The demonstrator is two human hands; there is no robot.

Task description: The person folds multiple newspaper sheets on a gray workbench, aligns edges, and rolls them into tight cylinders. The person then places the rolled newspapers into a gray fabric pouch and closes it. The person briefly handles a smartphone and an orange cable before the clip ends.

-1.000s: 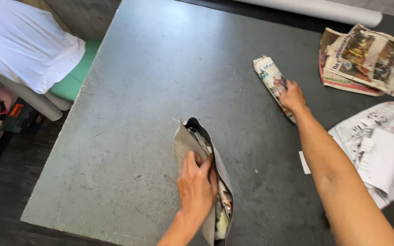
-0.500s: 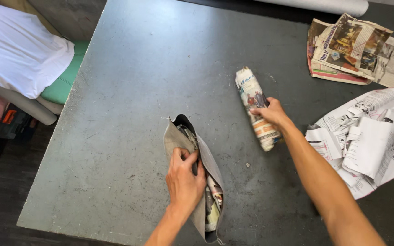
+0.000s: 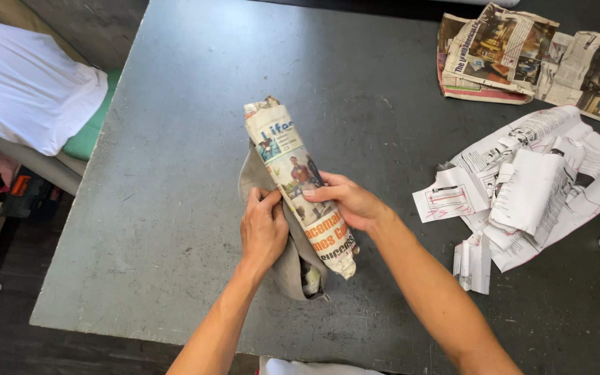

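My right hand (image 3: pixel 347 201) has its fingers wrapped around the rolled newspaper (image 3: pixel 300 184), my left hand (image 3: pixel 264 232) grips the grey pouch (image 3: pixel 289 267) on the counter (image 3: pixel 175 139)

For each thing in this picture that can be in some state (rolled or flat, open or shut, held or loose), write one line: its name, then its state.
newspaper roll: rolled tight, held over the pouch
grey pouch: on the table, mouth pulled open
left hand: gripping the pouch edge
right hand: closed around the roll
folded newspapers: stacked flat, top right
loose white sheets: crumpled, spread out
grey table: scuffed
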